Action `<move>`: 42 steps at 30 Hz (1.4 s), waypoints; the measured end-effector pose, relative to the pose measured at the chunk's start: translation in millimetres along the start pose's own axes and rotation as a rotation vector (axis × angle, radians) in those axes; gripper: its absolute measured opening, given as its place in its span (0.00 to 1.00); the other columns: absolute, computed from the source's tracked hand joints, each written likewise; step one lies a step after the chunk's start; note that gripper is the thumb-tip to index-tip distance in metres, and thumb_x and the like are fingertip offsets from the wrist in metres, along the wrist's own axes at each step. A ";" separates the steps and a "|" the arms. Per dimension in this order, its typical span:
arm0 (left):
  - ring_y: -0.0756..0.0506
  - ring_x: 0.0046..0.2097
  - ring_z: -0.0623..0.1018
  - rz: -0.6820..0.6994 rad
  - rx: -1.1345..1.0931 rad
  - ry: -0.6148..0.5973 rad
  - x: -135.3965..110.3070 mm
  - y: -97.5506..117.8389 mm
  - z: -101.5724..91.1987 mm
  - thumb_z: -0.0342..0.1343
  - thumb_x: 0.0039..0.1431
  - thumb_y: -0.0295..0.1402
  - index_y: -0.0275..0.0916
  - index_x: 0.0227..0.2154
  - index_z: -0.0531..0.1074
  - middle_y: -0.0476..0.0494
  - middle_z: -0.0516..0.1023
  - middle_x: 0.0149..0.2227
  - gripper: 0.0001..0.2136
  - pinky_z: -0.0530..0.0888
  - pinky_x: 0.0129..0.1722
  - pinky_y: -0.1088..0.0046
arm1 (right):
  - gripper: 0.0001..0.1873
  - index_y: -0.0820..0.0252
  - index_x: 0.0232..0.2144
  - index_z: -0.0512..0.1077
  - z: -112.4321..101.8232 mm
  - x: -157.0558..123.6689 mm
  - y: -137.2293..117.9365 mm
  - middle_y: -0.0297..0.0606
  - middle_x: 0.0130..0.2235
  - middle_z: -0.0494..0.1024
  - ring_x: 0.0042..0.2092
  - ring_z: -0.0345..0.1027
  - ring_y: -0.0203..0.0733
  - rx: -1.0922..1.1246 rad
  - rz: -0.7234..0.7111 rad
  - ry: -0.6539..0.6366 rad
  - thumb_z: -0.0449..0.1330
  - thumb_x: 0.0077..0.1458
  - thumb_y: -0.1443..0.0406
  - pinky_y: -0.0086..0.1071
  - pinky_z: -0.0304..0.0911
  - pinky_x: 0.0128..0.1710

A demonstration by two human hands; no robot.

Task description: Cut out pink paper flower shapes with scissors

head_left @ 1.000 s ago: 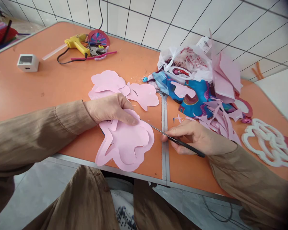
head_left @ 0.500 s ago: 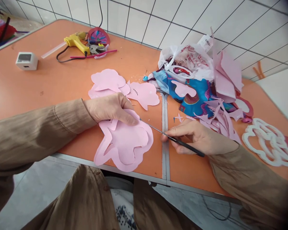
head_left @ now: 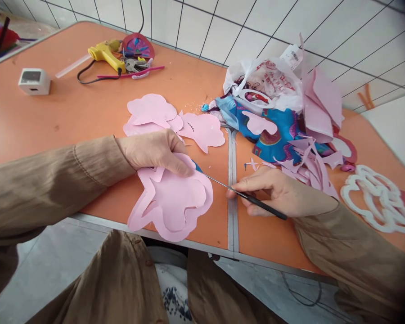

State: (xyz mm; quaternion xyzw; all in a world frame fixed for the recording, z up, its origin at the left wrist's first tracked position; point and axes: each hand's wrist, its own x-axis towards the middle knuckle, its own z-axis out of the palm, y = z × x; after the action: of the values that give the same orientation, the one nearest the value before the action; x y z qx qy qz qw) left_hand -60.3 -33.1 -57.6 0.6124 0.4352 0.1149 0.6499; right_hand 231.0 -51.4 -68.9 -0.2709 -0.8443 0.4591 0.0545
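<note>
My left hand (head_left: 157, 150) pinches the upper edge of a pink cut-out (head_left: 180, 198), thumb on top. This piece is scalloped, with a smaller shape cut or layered inside a wide border, and it is held over the table's front edge. In my right hand (head_left: 278, 191) are slim black-handled scissors (head_left: 259, 204), seen nearly edge-on. Their thin metal blades reach the cut-out's right edge, beside my left thumb; a small blue patch shows at the tip. Just beyond my left hand lie more pink cloud-like cut-outs (head_left: 151, 109), one with small dark marks (head_left: 202, 128).
A yellow glue gun (head_left: 106, 56) with keys lies at the back left, near a small white box (head_left: 34, 81). At right are a plastic bag (head_left: 263, 83), blue patterned fabric (head_left: 273, 144), pink scraps (head_left: 310, 168) and white cut-out frames (head_left: 378, 198). A metal seam (head_left: 232, 216) crosses the orange table.
The pink cut-out has shifted slightly left and tilted a little. A blue patch now shows at the scissor tip by its edge. Both hands stay nearly in place.
</note>
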 end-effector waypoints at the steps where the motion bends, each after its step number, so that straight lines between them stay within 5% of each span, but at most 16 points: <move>1: 0.52 0.20 0.71 -0.004 -0.004 -0.002 -0.2 0.0 0.2 0.66 0.43 0.32 0.37 0.15 0.77 0.49 0.76 0.17 0.07 0.65 0.18 0.79 | 0.20 0.71 0.39 0.79 -0.1 0.2 -0.5 0.40 0.25 0.77 0.26 0.69 0.36 0.004 0.003 -0.006 0.64 0.56 0.55 0.28 0.65 0.27; 33: 0.51 0.20 0.72 -0.038 -0.066 -0.037 2.0 -1.2 -0.9 0.67 0.43 0.32 0.37 0.16 0.77 0.50 0.76 0.17 0.07 0.66 0.19 0.77 | 0.26 0.74 0.40 0.80 1.5 0.2 -0.3 0.40 0.24 0.73 0.25 0.67 0.36 -0.053 0.018 0.010 0.62 0.56 0.52 0.28 0.63 0.24; 42: 0.52 0.20 0.70 0.001 -0.023 -0.034 1.7 -3.9 -1.9 0.67 0.42 0.33 0.36 0.15 0.76 0.50 0.74 0.16 0.09 0.64 0.18 0.77 | 0.18 0.70 0.38 0.78 0.4 -1.1 -6.7 0.42 0.27 0.78 0.27 0.70 0.36 -0.037 0.081 -0.036 0.65 0.53 0.57 0.27 0.65 0.26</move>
State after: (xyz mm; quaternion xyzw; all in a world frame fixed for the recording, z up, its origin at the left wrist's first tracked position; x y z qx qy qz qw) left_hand -62.1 -31.5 -61.6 0.6070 0.4226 0.1096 0.6641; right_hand 229.0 -55.2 -63.5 -0.2974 -0.8418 0.4501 0.0159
